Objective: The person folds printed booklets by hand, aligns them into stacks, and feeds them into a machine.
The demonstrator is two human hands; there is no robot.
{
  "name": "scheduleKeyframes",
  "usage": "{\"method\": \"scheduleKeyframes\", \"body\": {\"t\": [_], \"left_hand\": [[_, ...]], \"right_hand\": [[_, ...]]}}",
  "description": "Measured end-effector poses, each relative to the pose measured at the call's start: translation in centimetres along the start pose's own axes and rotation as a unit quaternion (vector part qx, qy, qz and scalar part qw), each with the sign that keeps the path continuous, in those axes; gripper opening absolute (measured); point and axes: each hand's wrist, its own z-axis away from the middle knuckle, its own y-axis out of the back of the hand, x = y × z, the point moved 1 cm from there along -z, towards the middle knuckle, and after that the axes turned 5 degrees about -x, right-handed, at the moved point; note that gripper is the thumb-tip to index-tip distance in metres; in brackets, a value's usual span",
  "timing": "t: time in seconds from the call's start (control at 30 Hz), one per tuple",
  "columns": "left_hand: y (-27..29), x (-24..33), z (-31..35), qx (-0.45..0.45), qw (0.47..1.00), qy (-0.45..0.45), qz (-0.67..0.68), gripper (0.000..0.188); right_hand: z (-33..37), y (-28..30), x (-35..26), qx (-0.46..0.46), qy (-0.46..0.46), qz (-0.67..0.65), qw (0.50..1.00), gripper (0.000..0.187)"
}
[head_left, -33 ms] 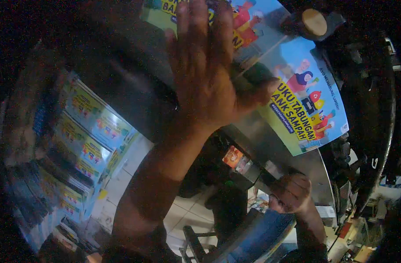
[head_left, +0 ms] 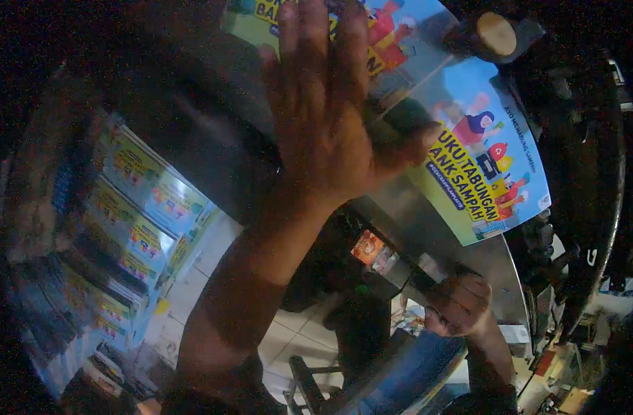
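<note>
My left hand (head_left: 323, 131) lies stretched out with its fingers up and thumb spread to the right. Its fingertips rest over a colourful printed sheet (head_left: 399, 52) at the far side, covering much of it. Beside the thumb, a second printed sheet (head_left: 499, 162), blue and green with cartoon figures and yellow lettering, lies on a grey metal surface (head_left: 392, 207). Lower right, my right hand (head_left: 460, 304) is closed in a fist at the near end of a dark bar (head_left: 420, 280). Whatever is inside that fist is hidden.
Stacks of similar printed sheets (head_left: 140, 197) stand at the left. A round pale knob (head_left: 496, 34) sits on dark machinery at the far right. Below are a tiled floor (head_left: 295, 332) and a dark stool (head_left: 306, 380). Clutter (head_left: 544, 366) fills the lower right.
</note>
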Motion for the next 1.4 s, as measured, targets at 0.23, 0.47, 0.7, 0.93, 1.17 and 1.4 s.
{"method": "scheduleKeyframes", "body": {"t": [0.23,0.47,0.7,0.93,1.17,1.4], "left_hand": [[0.2,0.1,0.1,0.001,1.0,-0.002,0.0,0.105],[0.3,0.3,0.0,0.003,1.0,-0.005,0.004,0.104],[0.6,0.2,0.2,0.008,1.0,-0.008,0.005,0.103],[1.3,0.3,-1.0,0.016,1.0,-0.016,0.01,0.103],[2.2,0.4,-2.7,0.01,1.0,-0.016,0.013,0.102],[2.5,0.6,-2.7,0.012,1.0,-0.016,0.013,0.101]], "right_hand": [[0.0,-0.3,-0.2,0.02,0.009,0.015,1.0,0.012],[-0.1,0.2,-0.3,0.022,0.012,0.027,0.999,0.011],[-0.5,0.2,-0.3,0.013,0.013,0.018,1.0,0.011],[-0.3,1.3,-0.4,0.023,0.019,0.024,0.999,0.009],[-1.5,3.3,-0.7,0.025,0.021,-0.012,0.999,0.011],[-1.9,3.5,-0.9,0.011,0.009,0.017,1.0,0.013]]}}
